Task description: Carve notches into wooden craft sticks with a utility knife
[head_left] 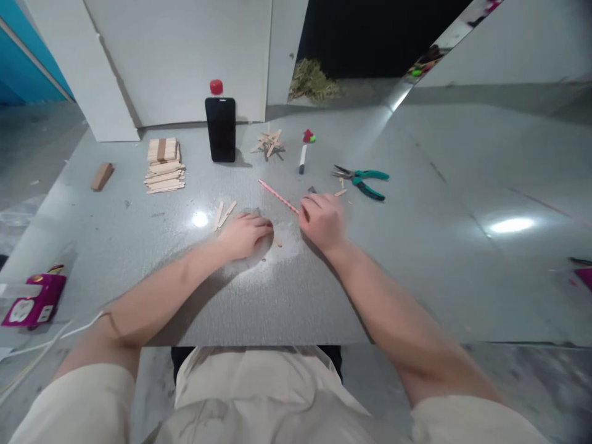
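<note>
My left hand (pixel 248 234) rests on the grey table with its fingers curled down. A wooden craft stick (pixel 278 240) pokes out from under its fingertips; the rest is hidden. Two more craft sticks (pixel 225 214) lie just beyond that hand, making a narrow V. To the right, my right hand (pixel 322 221) is slightly blurred, thumb and fingers closed at the near end of a slim pink patterned pencil (pixel 279 197). The pencil slants away to the left, its far end low over or on the table. A small dark piece (pixel 312 190) sits just behind the right knuckles.
Behind stand a phone (pixel 221 131) against a red-capped bottle (pixel 216 87), stacked craft sticks (pixel 164 166) and a stick star (pixel 269 143). Green-handled pliers (pixel 365 180), a marker (pixel 303 159) and a brown block (pixel 102 177) lie around. A purple device (pixel 39 301) is far left.
</note>
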### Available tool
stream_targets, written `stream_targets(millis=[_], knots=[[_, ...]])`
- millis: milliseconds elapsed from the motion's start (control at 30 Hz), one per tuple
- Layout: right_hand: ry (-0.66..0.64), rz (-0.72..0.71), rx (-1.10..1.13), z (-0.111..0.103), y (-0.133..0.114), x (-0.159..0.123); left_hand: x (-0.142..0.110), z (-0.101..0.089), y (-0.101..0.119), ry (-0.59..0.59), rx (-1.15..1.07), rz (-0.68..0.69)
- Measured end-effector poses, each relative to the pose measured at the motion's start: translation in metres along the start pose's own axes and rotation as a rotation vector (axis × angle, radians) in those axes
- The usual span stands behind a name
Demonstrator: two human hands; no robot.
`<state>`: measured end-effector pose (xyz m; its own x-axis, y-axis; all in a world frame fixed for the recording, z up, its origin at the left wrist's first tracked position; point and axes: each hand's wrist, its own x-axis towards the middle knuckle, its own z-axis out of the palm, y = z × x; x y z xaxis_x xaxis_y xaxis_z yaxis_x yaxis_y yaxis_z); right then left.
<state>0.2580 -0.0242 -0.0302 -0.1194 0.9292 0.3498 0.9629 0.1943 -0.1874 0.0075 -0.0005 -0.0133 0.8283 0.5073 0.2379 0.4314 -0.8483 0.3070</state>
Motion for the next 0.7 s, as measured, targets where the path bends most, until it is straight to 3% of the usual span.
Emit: stream_targets(millis=[133, 267, 533, 700], knots=[[0.048, 0.120, 0.016, -0.015, 0.031, -0.006, -0.014, -0.004, 0.003, -0.056, 0.042, 0.025], [-0.013, 0.204, 0.097, -0.015, 0.049, -0.009, -0.022, -0.011, -0.003, -0.071, 0.068, 0.030], [-0.026, 0.313, 0.361, -0.005, 0.027, -0.016, -0.009, -0.021, -0.026, -0.067, 0.096, 0.079], [-0.011, 0.342, 0.762, -0.019, 0.034, -0.012, -0.007, -0.021, -0.037, -0.116, 0.047, 0.173]])
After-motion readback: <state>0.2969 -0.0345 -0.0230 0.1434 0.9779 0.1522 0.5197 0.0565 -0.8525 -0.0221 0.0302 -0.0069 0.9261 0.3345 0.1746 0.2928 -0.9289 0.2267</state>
